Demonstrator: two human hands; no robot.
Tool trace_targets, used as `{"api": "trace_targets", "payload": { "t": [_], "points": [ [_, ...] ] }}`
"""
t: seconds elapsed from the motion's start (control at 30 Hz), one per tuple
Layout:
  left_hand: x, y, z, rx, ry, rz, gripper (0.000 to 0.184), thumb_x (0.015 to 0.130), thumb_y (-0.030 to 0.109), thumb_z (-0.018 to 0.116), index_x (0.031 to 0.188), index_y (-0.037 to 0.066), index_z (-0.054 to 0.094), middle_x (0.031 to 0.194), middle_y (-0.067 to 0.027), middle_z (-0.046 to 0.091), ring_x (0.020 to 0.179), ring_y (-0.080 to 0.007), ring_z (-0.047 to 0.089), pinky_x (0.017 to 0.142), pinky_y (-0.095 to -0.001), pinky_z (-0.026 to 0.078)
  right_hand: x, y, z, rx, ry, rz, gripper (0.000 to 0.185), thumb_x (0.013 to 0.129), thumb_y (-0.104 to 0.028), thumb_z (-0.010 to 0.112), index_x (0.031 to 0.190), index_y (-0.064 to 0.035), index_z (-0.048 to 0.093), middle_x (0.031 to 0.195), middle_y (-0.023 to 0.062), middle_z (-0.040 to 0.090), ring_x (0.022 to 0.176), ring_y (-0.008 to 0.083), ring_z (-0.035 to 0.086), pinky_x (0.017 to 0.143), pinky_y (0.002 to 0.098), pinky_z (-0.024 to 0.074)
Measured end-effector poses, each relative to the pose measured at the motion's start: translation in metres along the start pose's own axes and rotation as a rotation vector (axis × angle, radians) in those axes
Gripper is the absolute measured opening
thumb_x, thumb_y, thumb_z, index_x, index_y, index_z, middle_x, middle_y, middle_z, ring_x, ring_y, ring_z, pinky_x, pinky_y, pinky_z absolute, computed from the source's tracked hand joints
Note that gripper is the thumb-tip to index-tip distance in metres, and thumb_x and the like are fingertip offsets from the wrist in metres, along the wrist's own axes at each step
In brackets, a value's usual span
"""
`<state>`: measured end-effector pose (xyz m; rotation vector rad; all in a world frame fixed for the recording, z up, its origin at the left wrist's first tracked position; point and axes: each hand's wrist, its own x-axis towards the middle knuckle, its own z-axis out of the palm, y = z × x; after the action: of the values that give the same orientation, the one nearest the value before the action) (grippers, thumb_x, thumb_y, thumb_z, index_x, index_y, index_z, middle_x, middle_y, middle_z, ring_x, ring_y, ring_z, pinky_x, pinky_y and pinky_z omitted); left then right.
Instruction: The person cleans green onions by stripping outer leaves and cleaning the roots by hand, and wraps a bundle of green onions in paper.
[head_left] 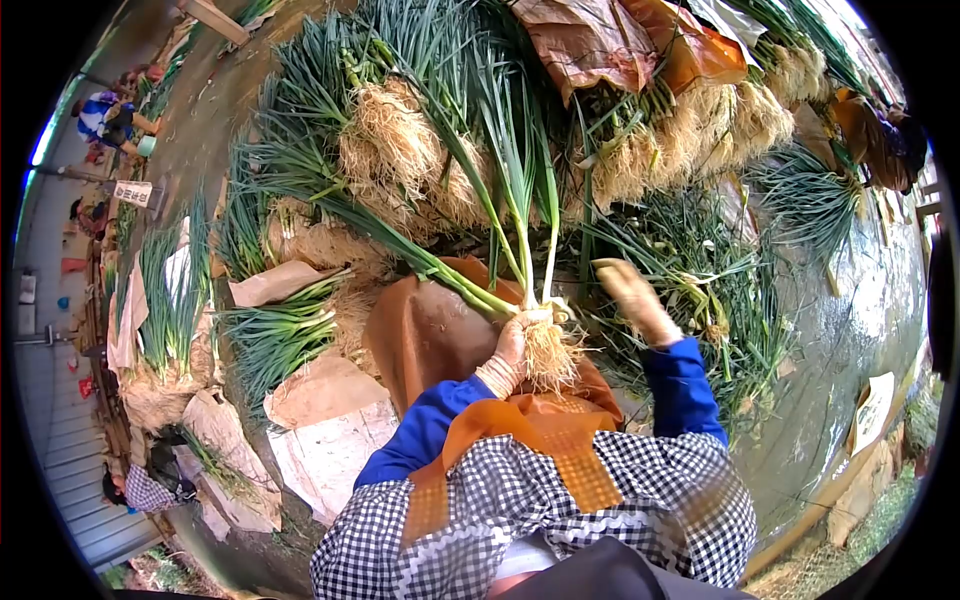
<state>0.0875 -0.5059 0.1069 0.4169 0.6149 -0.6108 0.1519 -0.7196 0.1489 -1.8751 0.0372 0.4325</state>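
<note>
My left hand (pixel 512 345), in a light glove, is closed around a few long green onions (pixel 528 270) just above their roots. Their pale roots (pixel 550 358) hang below the fist, over the orange-brown apron (pixel 430 330), and the green leaves point away from me. To the right of the stalks, my right hand (pixel 628 290) is raised, also gloved and slightly blurred; its fingers look stretched out and nothing shows in them. Beneath and beyond it lies a heap of loose leaves and trimmings (pixel 700 290).
Large piles of rooted onions (pixel 390 150) lie ahead. A tied-looking bunch (pixel 280 330) rests beside brown paper (pixel 330 390) at left. Upright onions (pixel 165 310) stand farther left. Several people are at the left edge, another at the upper right. Wet floor (pixel 850 300) shows at right.
</note>
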Motion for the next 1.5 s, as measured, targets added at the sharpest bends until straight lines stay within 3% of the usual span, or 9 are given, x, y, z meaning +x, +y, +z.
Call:
{"api": "trace_targets", "payload": {
  "t": [0.1,0.37,0.53,0.6,0.67,0.9,1.07,1.2,1.5],
  "points": [
    [-0.006,0.000,0.011,-0.011,0.057,0.010,0.025,0.079,0.013,0.055,0.103,0.004,0.055,0.086,-0.0118,0.063,0.068,-0.0246,0.063,0.059,-0.0366,0.055,0.016,-0.002,0.055,0.031,-0.376,0.128,0.041,0.090,-0.035,0.055,0.116,-0.0032,0.055,0.088,0.0040,0.065,0.075,0.0142,0.060,0.065,0.0309,0.0480],
    [0.019,-0.003,-0.037,-0.081,0.023,-0.019,0.017,0.080,0.014,0.051,0.090,0.001,0.055,0.068,-0.0138,0.060,0.056,-0.0256,0.059,0.054,-0.0354,0.053,-0.013,0.015,0.079,-0.526,-0.010,-0.425,0.035,0.089,-0.031,0.057,0.067,-0.0041,0.063,0.053,0.0162,0.053,0.043,0.0253,0.051,0.044,0.0369,0.0402],
    [0.017,0.012,-0.026,-0.012,-0.119,-0.043,0.043,0.079,0.014,0.053,0.120,0.000,0.046,0.079,-0.0116,0.058,0.063,-0.0218,0.056,0.057,-0.0315,0.050,-0.046,0.001,-0.016,-0.292,-0.638,0.295,0.042,0.085,-0.044,0.058,0.101,-0.0066,0.068,0.091,0.0152,0.068,0.079,0.0217,0.064,0.077,0.0356,0.0495],
    [0.011,0.019,-0.017,0.007,-0.221,-0.141,0.057,0.079,0.013,0.053,0.132,0.001,0.037,0.082,-0.0105,0.058,0.064,-0.0203,0.057,0.058,-0.0323,0.050,-0.017,0.057,-0.048,-1.033,-0.419,0.554,0.045,0.078,-0.043,0.065,0.107,-0.0081,0.065,0.095,0.0138,0.066,0.096,0.0220,0.062,0.088,0.0336,0.0465],
    [-0.010,0.023,0.005,0.059,-0.289,-0.167,0.057,0.079,0.014,0.054,0.132,0.001,0.037,0.088,-0.0105,0.058,0.065,-0.0189,0.056,0.061,-0.0315,0.049,-0.016,0.161,-0.068,-1.310,0.071,-0.084,0.043,0.076,-0.035,0.068,0.109,-0.0076,0.062,0.103,0.0132,0.064,0.098,0.0270,0.061,0.085,0.0347,0.0475],
    [-0.084,0.067,0.067,0.124,-0.268,0.039,0.045,0.077,0.009,0.056,0.120,-0.001,0.047,0.095,-0.0126,0.057,0.062,-0.0150,0.053,0.054,-0.0243,0.047,0.052,-0.019,0.056,0.716,-0.731,-0.010,0.053,0.095,-0.041,0.044,0.130,-0.0018,0.045,0.126,0.0143,0.053,0.114,0.0213,0.052,0.097,0.0341,0.0396],
    [-0.146,0.082,0.017,0.369,-0.159,-0.064,0.046,0.078,0.010,0.056,0.121,-0.004,0.048,0.090,-0.0122,0.060,0.083,-0.0168,0.058,0.072,-0.0281,0.048,0.037,-0.052,0.161,0.851,-1.336,0.105,0.110,0.074,-0.066,0.058,0.145,-0.0056,0.001,0.148,0.0182,0.017,0.135,0.0308,0.025,0.107,0.0430,0.0273],
    [-0.253,0.089,-0.011,0.502,0.011,0.020,0.048,0.078,0.012,0.059,0.121,-0.005,0.048,0.086,-0.0095,0.060,0.081,-0.0170,0.059,0.077,-0.0282,0.045,0.003,-0.099,0.255,1.176,-1.456,0.193,0.123,0.057,-0.074,0.065,0.146,-0.0154,0.003,0.150,0.0144,0.014,0.129,0.0333,0.034,0.104,0.0460,0.0333],
    [-0.402,0.051,-0.065,0.555,0.458,0.683,0.046,0.075,0.015,0.065,0.116,0.001,0.050,0.089,-0.0092,0.062,0.084,-0.0161,0.058,0.074,-0.0284,0.045,0.000,-0.228,0.364,0.876,-1.606,-0.057,0.090,0.081,-0.053,0.059,0.145,-0.0074,0.015,0.134,0.0139,0.042,0.123,0.0295,0.041,0.103,0.0438,0.0326]
  ]
}}
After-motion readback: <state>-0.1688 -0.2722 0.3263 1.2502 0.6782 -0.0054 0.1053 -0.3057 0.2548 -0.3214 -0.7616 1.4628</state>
